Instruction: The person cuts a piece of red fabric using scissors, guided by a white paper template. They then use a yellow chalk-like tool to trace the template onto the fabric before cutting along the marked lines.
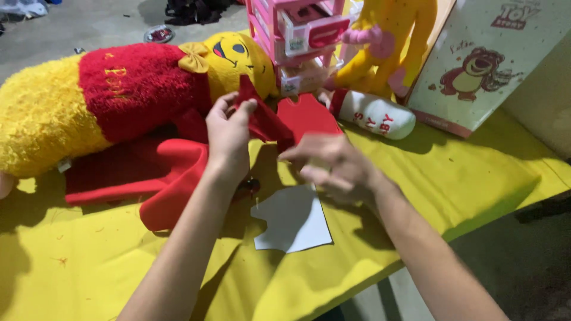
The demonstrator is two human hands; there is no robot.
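Fingers of the left hand (229,128) pinch red felt (267,122), its point up; right hand (330,166) blurred, grip unclear.

Yellow-covered table (476,178), big plush bear (119,95) upper left, red felt (172,178) centre-left, white paper pattern (294,220) centre, pink drawers (300,41) top centre

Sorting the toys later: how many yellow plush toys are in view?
2. A big yellow plush bear in a red top lies at the table's left; a second yellow plush stands behind the pink drawers, partly hidden.
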